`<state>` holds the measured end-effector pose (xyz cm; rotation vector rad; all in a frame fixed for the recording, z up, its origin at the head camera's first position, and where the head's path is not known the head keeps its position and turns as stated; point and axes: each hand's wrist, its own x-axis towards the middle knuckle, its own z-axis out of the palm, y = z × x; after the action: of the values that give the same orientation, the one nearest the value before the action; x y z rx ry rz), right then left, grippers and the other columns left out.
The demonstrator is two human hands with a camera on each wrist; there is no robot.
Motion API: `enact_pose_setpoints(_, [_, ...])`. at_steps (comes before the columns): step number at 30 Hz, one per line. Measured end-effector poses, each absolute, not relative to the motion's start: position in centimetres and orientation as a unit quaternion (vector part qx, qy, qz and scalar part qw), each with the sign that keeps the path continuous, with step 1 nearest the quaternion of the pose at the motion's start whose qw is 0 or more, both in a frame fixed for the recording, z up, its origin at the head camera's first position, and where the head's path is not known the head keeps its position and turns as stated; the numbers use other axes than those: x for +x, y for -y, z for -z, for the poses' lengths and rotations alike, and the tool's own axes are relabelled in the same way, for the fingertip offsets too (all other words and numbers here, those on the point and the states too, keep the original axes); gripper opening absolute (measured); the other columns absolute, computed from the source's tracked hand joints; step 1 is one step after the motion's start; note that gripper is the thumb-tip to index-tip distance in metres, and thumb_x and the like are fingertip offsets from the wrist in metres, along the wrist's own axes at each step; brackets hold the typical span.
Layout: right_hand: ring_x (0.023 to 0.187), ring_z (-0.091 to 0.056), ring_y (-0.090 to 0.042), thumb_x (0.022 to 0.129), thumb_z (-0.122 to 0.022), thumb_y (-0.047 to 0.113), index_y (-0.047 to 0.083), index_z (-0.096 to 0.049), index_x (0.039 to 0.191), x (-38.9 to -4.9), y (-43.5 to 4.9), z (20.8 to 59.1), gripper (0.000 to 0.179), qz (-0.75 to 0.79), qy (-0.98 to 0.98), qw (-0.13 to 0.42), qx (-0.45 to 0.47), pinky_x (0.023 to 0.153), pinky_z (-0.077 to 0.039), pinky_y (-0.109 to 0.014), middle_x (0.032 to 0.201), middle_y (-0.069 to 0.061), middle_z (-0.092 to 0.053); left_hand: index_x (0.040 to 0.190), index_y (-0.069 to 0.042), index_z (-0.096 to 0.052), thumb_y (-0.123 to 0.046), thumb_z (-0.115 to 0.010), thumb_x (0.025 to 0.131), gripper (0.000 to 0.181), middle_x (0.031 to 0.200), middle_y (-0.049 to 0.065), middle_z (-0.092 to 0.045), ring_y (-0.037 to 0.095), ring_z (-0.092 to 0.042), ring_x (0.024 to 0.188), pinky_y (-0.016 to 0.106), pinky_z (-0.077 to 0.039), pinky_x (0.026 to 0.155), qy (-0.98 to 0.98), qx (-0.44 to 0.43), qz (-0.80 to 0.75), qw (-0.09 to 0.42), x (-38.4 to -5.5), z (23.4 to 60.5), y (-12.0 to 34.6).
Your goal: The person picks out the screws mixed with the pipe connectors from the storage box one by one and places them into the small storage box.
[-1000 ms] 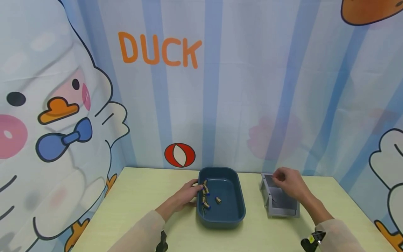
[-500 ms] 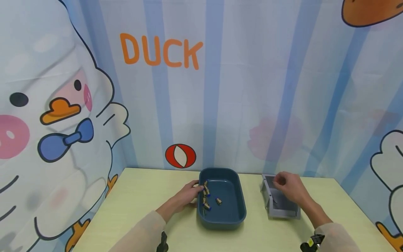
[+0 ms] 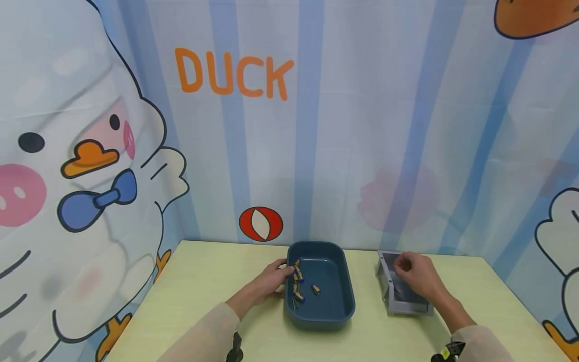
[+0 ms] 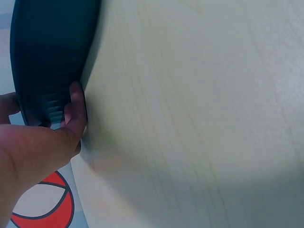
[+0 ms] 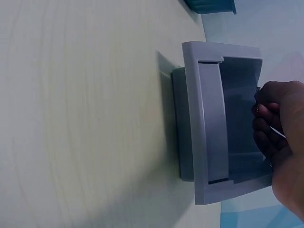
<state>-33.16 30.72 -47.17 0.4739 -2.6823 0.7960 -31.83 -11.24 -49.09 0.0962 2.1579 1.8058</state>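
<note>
Cream cloth covers both forearms nearest me, the left sleeve (image 3: 199, 332) and the right sleeve (image 3: 481, 344) reaching in over the pale yellow desk (image 3: 366, 347), each with a dark device at the wrist. Past them, in the middle of the desk, sits a deep blue bin (image 3: 328, 320), its long side running near to far. Small brass fittings with blue ends (image 3: 299, 297) crowd its left wall, while a lone fitting (image 3: 315, 289) lies apart on the floor of it. The left grip (image 3: 273, 276) is clamped on that left wall, thumb over the rim and fingers outside and below, I'd say to steady the bin; whether it is tipped a little I cannot tell.

To the right, well apart from the bin, stands a grey box (image 3: 410, 307), hollow side facing up; perhaps it was set there to sit under the right arm. The right grip (image 3: 416, 271) hangs above its far part, thumb and fingertip together on a small metal piece (image 5: 258, 99), pinched lightly as something so slight would need. What the box holds, I can't make out.

Farthest off, behind the desk, hangs a blue-striped duck curtain (image 3: 344, 125).
</note>
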Motion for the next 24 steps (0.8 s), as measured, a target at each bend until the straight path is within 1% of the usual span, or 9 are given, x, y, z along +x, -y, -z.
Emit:
enact_pose_setpoints(6, [0.077, -0.064, -0.015, 0.090, -0.077, 0.000, 0.006, -0.073, 0.089, -33.16, -30.45, 47.46, 0.007, -0.268, 0.934, 0.161, 0.173, 0.068, -0.055, -0.036, 0.083, 0.000, -0.069, 0.161, -0.001, -0.036, -0.028, -0.051, 0.111, 0.059, 0.142, 0.021, -0.061, 0.037, -0.061, 0.128, 0.051, -0.060, 0.090, -0.755, 0.035, -0.636, 0.159, -31.84, 49.08, 11.23])
enact_pose_setpoints(9, [0.076, -0.064, -0.014, 0.091, -0.076, 0.001, 0.006, -0.074, 0.089, -33.30, -30.50, 47.67, 0.006, -0.264, 0.935, 0.159, 0.176, 0.068, -0.055, -0.035, 0.083, 0.001, -0.069, 0.161, -0.001, -0.037, -0.028, -0.052, 0.111, 0.059, 0.142, 0.022, -0.060, 0.037, -0.061, 0.128, 0.051, -0.060, 0.090, -0.755, 0.036, -0.636, 0.157, -31.77, 49.04, 11.24])
enact_pose_setpoints(17, [0.076, -0.064, -0.014, 0.090, -0.077, 0.001, 0.006, -0.074, 0.089, -33.53, -30.46, 47.81, 0.006, -0.257, 0.938, 0.155, 0.173, 0.068, -0.056, -0.037, 0.082, 0.001, -0.069, 0.161, -0.002, -0.037, -0.029, -0.052, 0.111, 0.059, 0.143, 0.022, -0.060, 0.038, -0.060, 0.128, 0.054, -0.059, 0.093, -0.758, 0.033, -0.632, 0.157, -31.75, 48.79, 11.21])
enact_pose_setpoints(24, [0.077, -0.064, -0.015, 0.091, -0.077, 0.003, 0.006, -0.074, 0.090, -33.38, -30.36, 47.89, 0.005, -0.257, 0.941, 0.150, 0.163, 0.069, -0.056, -0.037, 0.083, 0.001, -0.069, 0.162, -0.002, -0.036, -0.030, -0.051, 0.111, 0.059, 0.143, 0.021, -0.060, 0.037, -0.060, 0.130, 0.050, -0.060, 0.092, -0.758, 0.033, -0.631, 0.160, -31.81, 48.93, 11.20])
